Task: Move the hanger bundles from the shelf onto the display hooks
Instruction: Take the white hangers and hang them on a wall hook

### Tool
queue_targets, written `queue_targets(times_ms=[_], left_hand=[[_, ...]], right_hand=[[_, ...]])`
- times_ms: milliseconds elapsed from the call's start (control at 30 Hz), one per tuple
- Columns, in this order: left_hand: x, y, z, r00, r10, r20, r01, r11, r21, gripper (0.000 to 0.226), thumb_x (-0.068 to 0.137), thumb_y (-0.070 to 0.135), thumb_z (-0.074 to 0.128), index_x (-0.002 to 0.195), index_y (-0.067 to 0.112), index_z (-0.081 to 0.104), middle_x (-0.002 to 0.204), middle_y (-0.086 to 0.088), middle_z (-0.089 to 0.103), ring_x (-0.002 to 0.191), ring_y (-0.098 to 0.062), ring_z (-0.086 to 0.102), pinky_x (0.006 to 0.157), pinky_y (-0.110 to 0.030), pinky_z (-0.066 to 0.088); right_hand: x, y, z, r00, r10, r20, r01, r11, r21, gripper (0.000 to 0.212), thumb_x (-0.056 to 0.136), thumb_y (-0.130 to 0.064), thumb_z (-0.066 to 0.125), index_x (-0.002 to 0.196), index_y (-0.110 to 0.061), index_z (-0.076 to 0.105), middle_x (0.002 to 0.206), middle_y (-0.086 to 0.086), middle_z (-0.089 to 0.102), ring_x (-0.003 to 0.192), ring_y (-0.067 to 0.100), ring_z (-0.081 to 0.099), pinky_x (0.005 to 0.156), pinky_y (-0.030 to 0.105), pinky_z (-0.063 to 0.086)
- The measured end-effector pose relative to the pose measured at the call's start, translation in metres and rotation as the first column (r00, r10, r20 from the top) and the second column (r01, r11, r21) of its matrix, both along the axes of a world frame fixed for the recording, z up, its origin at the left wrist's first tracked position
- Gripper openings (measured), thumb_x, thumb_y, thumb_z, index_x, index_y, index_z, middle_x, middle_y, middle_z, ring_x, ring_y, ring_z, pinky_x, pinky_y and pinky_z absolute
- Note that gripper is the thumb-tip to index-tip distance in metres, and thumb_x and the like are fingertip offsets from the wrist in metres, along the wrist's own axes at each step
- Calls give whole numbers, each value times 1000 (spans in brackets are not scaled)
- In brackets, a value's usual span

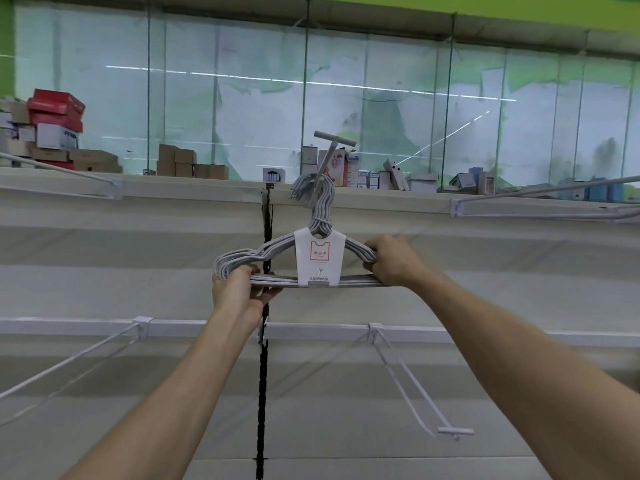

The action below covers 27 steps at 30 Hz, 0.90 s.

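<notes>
Head view: hanger bundle (320, 258) gripped between left hand (239, 294) and right hand (391, 259).

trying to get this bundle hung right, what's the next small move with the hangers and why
Probably push the hanger bundle further back along the display hook. Its hook ends appear looped over the rod just below the T-shaped tip, close to the front end, while the left hand and right hand grip both shoulders, so it could slip off if released.
</notes>
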State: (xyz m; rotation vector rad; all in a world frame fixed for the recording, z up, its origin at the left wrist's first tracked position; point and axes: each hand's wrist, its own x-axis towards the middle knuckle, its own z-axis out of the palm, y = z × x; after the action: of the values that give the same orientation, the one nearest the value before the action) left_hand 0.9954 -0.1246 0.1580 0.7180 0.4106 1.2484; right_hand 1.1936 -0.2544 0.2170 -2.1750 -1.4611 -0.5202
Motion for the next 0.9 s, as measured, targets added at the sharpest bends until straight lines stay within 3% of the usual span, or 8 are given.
queue_targets(times_ms=[100, 200, 367, 433, 633, 700, 767, 900], left_hand=[[-1, 1, -7, 1000, -7, 4, 7, 1000, -24, 44, 89, -8, 54, 133, -3, 50, 105, -22, 60, 104, -40, 63, 54, -49, 60], [-5, -1, -11, 999, -38, -12, 38, 999, 6, 45, 89, -4, 61, 132, -2, 51, 102, -21, 62, 97, -36, 64, 56, -47, 60], [-16, -8, -15, 995, -35, -94, 44, 994, 98, 61, 83, -1, 71, 137, 9, 45, 123, -22, 63, 113, -38, 63, 77, -53, 59], [-19, -13, -15, 990, -24, -139, 43, 991, 130, 66, 85, 1, 70, 142, 13, 40, 124, -19, 63, 111, -37, 64, 84, -52, 58], [-25, -24, -19, 885, 320, -338, -235, 934, 270, 75, 86, 14, 68, 147, 23, 25, 124, -9, 54, 108, -28, 58, 96, -45, 51], [-28, -25, -19, 747, 535, -396, -345, 820, 457, 69, 84, 17, 68, 142, 23, 32, 131, -8, 49, 109, -27, 56, 98, -41, 47], [-31, -25, -16, 579, 736, -350, -342, 609, 715, 62, 84, 15, 68, 138, 21, 39, 130, -7, 42, 112, -27, 52, 103, -41, 43], [-32, -20, 1, 265, 947, -180, 6, 186, 983, 62, 82, 19, 71, 139, 22, 47, 133, -13, 42, 121, -32, 45, 105, -48, 38]], right_hand=[[-2, -3, 0, 1000, 0, -18, 0, 1000, 2, 9, 89, -14, 64, 90, -23, 64, 85, 4, 60, 86, 28, 59, 74, 35, 51], [-2, -6, 0, 1000, 16, -25, -17, 999, -36, 19, 87, -19, 70, 106, -17, 67, 96, 9, 66, 86, 26, 58, 71, 29, 44], [-3, -20, 3, 995, 68, -71, -69, 998, -11, 56, 83, -24, 75, 136, -19, 56, 128, 8, 63, 109, 25, 61, 85, 32, 52], [-4, -27, 4, 991, 87, -104, -88, 996, -6, 61, 85, -23, 74, 141, -18, 51, 133, 10, 59, 111, 25, 60, 79, 30, 54], [-5, -45, -2, 991, 109, -77, -109, 994, 3, 58, 89, -25, 69, 142, -14, 49, 136, 11, 56, 112, 24, 58, 86, 28, 45], [-7, -50, -4, 993, 115, -36, -115, 993, 14, 57, 91, -25, 67, 143, -13, 48, 138, 12, 55, 119, 26, 55, 94, 33, 45], [-9, -52, -5, 992, 120, 29, -121, 993, 15, 56, 93, -28, 63, 144, -13, 46, 141, 12, 53, 128, 27, 49, 104, 37, 41], [-19, -44, -6, 981, 149, 121, -151, 988, 7, 58, 97, -30, 58, 150, -15, 36, 144, 13, 48, 131, 31, 45, 107, 42, 38]])
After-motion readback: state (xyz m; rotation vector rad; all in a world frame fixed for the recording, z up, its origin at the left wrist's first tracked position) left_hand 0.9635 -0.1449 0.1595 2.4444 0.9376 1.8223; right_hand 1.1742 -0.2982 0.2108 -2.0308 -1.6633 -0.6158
